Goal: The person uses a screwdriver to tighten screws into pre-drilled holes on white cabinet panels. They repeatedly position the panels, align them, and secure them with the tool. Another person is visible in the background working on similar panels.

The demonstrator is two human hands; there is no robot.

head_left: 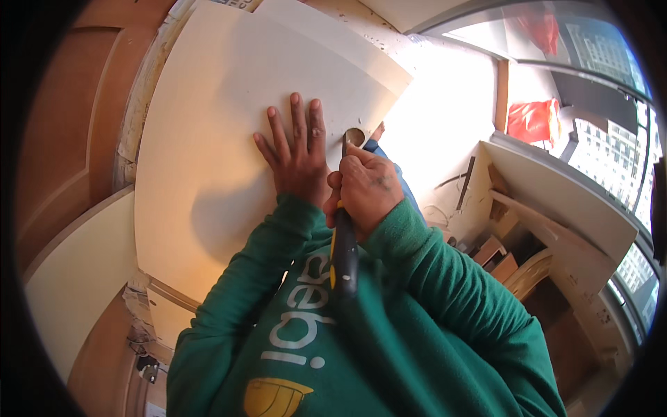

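Observation:
A large white panel [208, 104] lies in front of me, with a round hole [355, 136] near its right edge. My left hand [297, 156] presses flat on the panel with spread fingers, left of the hole. My right hand [368, 184] is closed around a hand tool with a black and yellow handle [344, 254]. The handle's butt end points back toward my body. A narrow dark part of the tool shows beyond my fingers at the hole's left side; its tip is too small to make out, so I cannot tell its exact kind.
A brown wooden door [73, 104] stands at the left, above a curved-looking pale board [87, 278]. Windows [597, 153] line the right, with a red bag [533, 121] by them. Wooden pieces [493, 254] and a long pale panel [556, 208] sit at lower right.

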